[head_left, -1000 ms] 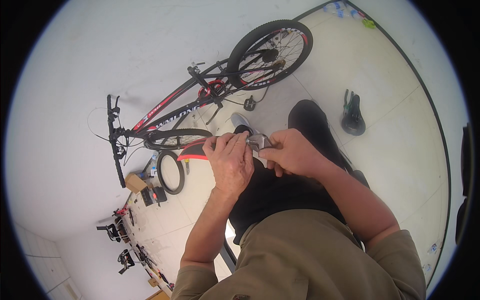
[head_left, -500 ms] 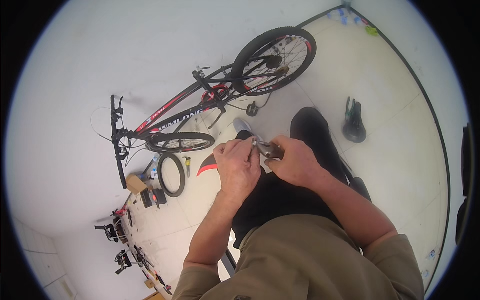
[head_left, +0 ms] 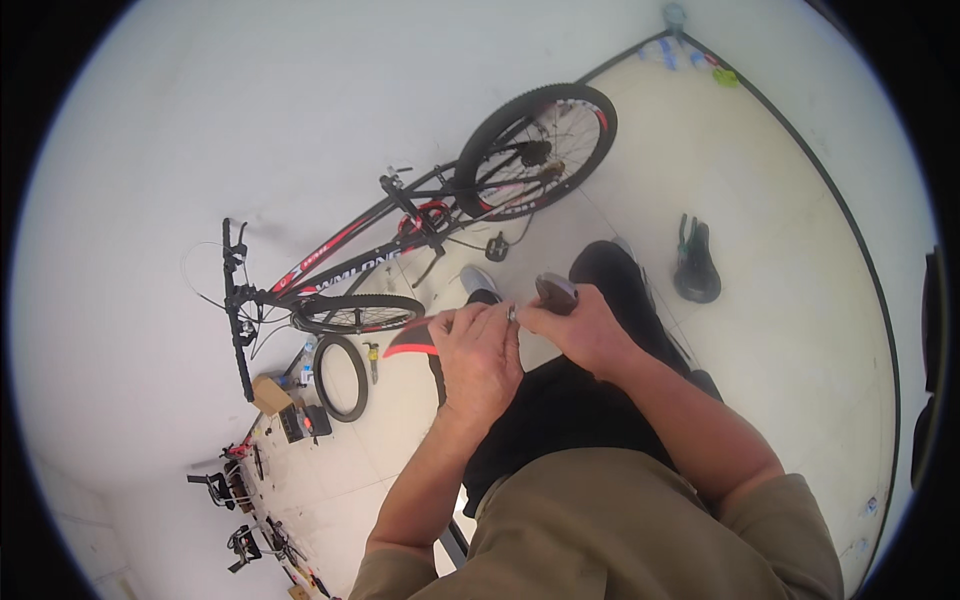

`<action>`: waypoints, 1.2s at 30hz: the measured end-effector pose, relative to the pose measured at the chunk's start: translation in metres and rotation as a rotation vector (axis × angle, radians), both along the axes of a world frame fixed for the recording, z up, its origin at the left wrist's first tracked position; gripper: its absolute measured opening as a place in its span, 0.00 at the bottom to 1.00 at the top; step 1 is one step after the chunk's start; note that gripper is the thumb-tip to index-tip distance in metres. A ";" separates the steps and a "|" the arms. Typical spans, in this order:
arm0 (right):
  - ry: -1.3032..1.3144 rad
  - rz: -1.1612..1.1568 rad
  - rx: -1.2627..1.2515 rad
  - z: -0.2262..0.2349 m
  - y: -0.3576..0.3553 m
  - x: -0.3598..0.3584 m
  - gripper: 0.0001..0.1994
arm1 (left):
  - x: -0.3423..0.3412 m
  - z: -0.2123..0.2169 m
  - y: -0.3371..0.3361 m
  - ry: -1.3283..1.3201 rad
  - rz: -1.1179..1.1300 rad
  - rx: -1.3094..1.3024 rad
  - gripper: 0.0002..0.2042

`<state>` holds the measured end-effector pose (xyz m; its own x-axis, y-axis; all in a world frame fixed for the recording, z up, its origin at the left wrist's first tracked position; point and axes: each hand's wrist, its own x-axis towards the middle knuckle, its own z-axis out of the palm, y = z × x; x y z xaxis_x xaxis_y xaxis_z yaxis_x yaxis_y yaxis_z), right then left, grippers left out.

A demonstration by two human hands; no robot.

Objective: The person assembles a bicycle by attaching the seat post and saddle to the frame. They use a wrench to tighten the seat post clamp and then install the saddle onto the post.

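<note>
L hand holds blk/red pc — R hand grips grey obj.

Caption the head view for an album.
Left hand holding a curved black-red piece, right hand gripping a rounded grey metallic tool; black-red bicycle beyond.

Olive-brown over black

The shirt is olive-brown, short-sleeved, with a faint seam or fold; the trousers are plain black; a light grey shoe shows beyond them; the left hand and right hand are bare.
</note>
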<state>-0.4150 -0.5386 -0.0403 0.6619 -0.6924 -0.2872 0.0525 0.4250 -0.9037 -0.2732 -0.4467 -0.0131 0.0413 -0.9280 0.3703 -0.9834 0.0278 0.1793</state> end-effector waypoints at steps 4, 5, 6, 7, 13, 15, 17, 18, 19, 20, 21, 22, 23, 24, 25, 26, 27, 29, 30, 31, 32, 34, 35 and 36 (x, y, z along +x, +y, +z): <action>0.111 0.089 -0.112 -0.001 -0.002 -0.003 0.10 | 0.000 -0.003 0.002 -0.019 -0.025 0.033 0.11; 0.089 0.077 -0.126 0.000 -0.001 -0.002 0.10 | 0.000 -0.002 0.003 -0.024 -0.024 0.043 0.11; 0.067 0.065 -0.138 0.001 0.000 0.000 0.11 | 0.000 -0.001 0.003 -0.028 -0.022 0.054 0.11; 0.056 0.046 -0.148 0.000 0.001 -0.001 0.12 | -0.001 -0.002 0.004 -0.021 -0.029 0.066 0.11; 0.031 0.026 -0.111 -0.016 -0.001 -0.001 0.09 | -0.001 -0.004 0.003 0.004 -0.068 0.093 0.14; 0.038 0.028 -0.095 -0.014 -0.002 -0.002 0.09 | -0.001 -0.005 0.003 0.014 -0.070 0.088 0.15; 0.093 0.047 -0.099 -0.004 -0.005 -0.004 0.09 | -0.002 -0.006 0.003 0.026 -0.064 0.080 0.16; 0.104 0.062 -0.081 -0.005 -0.005 -0.004 0.09 | -0.002 -0.005 0.002 0.020 -0.061 0.070 0.16; 0.115 0.076 -0.065 -0.006 -0.005 -0.004 0.09 | -0.004 -0.001 -0.001 0.015 -0.060 0.060 0.16; 0.126 0.089 -0.049 -0.007 -0.005 -0.005 0.10 | -0.005 0.000 -0.002 0.010 -0.058 0.049 0.16; 0.122 0.083 -0.060 -0.007 -0.005 -0.005 0.10 | -0.005 -0.001 -0.002 0.013 -0.067 0.047 0.16; 0.116 0.078 -0.070 -0.006 -0.005 -0.005 0.10 | -0.004 -0.004 -0.002 0.014 -0.075 0.045 0.16; 0.111 0.074 -0.081 -0.006 -0.006 -0.005 0.10 | -0.003 -0.005 -0.002 0.015 -0.083 0.043 0.16; 0.125 0.086 -0.085 -0.006 -0.006 -0.005 0.10 | -0.003 -0.005 -0.001 0.017 -0.079 0.051 0.16; 0.141 0.095 -0.088 -0.005 -0.007 -0.006 0.10 | -0.004 -0.005 -0.001 0.020 -0.078 0.058 0.16; 0.157 0.105 -0.092 -0.004 -0.008 -0.006 0.10 | -0.004 -0.005 -0.001 0.023 -0.077 0.065 0.16; 0.150 0.098 -0.106 -0.003 -0.008 -0.006 0.10 | -0.004 -0.004 0.000 0.023 -0.077 0.068 0.16; 0.134 0.084 -0.136 -0.001 -0.007 -0.006 0.10 | -0.004 -0.004 0.000 0.023 -0.077 0.074 0.16; 0.121 0.081 -0.144 -0.001 -0.007 -0.006 0.10 | -0.003 -0.004 0.000 0.023 -0.077 0.075 0.16; 0.107 0.079 -0.153 -0.003 -0.006 -0.006 0.10 | -0.002 -0.005 0.001 0.022 -0.077 0.075 0.16; 0.093 0.076 -0.161 -0.003 -0.006 -0.006 0.10 | -0.001 -0.006 0.001 0.021 -0.076 0.075 0.16; 0.134 0.103 -0.099 0.003 -0.007 -0.005 0.10 | -0.001 -0.004 0.000 0.012 -0.062 0.037 0.16; 0.155 0.115 -0.068 0.005 -0.007 -0.005 0.10 | -0.001 -0.003 -0.001 0.009 -0.055 0.018 0.16; 0.163 0.135 -0.077 0.003 -0.008 -0.004 0.09 | -0.001 -0.002 -0.001 0.005 -0.055 0.028 0.16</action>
